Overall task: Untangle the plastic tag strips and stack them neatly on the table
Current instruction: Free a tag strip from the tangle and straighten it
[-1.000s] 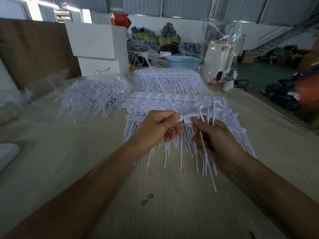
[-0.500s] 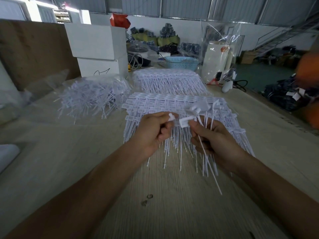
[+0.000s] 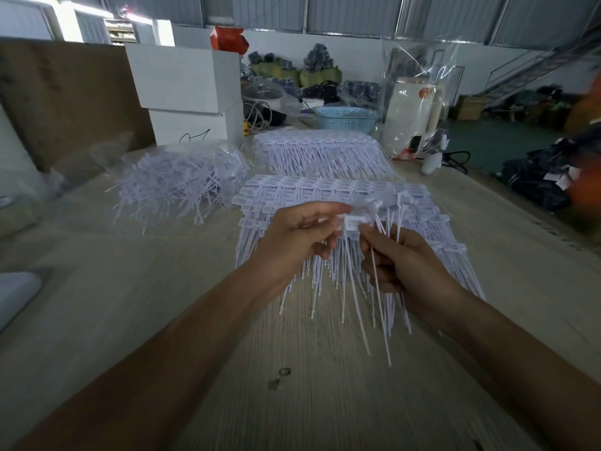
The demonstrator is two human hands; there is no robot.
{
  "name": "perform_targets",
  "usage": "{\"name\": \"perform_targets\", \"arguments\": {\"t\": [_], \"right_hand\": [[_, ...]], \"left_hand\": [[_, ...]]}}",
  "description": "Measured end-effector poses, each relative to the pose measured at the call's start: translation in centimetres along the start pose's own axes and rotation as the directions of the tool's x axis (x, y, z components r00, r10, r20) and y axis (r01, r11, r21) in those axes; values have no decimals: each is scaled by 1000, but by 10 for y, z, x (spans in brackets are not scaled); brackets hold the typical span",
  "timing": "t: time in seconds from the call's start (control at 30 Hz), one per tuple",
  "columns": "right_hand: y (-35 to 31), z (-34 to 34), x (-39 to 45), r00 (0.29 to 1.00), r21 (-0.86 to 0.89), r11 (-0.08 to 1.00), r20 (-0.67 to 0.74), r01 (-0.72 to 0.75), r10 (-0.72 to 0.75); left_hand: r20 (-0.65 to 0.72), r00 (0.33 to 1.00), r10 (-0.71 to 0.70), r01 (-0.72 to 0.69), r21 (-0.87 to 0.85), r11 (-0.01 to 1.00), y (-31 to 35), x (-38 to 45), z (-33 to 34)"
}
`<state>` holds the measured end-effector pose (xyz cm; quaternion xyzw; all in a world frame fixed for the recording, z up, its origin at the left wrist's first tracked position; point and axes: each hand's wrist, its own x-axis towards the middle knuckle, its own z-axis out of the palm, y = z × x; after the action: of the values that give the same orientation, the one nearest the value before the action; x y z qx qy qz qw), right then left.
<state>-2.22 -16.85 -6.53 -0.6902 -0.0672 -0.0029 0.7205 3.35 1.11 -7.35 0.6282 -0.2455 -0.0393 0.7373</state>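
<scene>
Tag strips: you are holding a few tag strips (image 3: 353, 222) above the neat stack (image 3: 325, 196) on the table (image 3: 162, 304).
Left hand (image 3: 296, 242): pinching their heads.
Right hand (image 3: 403, 262): gripping their tails.
Tangled pile (image 3: 179, 180): lying far left.

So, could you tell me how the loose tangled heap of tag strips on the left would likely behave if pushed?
The tangled heap would probably slide as a light, springy clump, since its thin strips cross and interlock. Strays at its edges would likely snag or scatter on the table. The strips look bendy rather than rigid.
</scene>
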Motion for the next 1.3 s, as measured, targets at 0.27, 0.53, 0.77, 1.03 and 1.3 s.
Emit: {"name": "perform_targets", "arguments": {"t": [0.27, 0.53, 0.77, 1.03, 1.3], "right_hand": [[0, 5, -1, 999, -82, 996, -39, 22, -25], [2, 3, 1, 998, 41, 999, -56, 4, -2], [4, 2, 1, 997, 56, 998, -73, 14, -10], [0, 7, -3, 999, -86, 996, -2, -35, 35], [-1, 5, -3, 999, 39, 998, 13, -48, 48]], "left_hand": [[-11, 999, 34, -34, 0, 999, 1, -2, 12], [-112, 986, 121, -117, 49, 992, 4, 1, 8], [-151, 981, 124, -124, 11, 992, 3, 2, 2], [-130, 976, 172, -158, 108, 981, -1, 2, 7], [-176, 928, 327, -225, 434, 872, 8, 4, -5]]}}
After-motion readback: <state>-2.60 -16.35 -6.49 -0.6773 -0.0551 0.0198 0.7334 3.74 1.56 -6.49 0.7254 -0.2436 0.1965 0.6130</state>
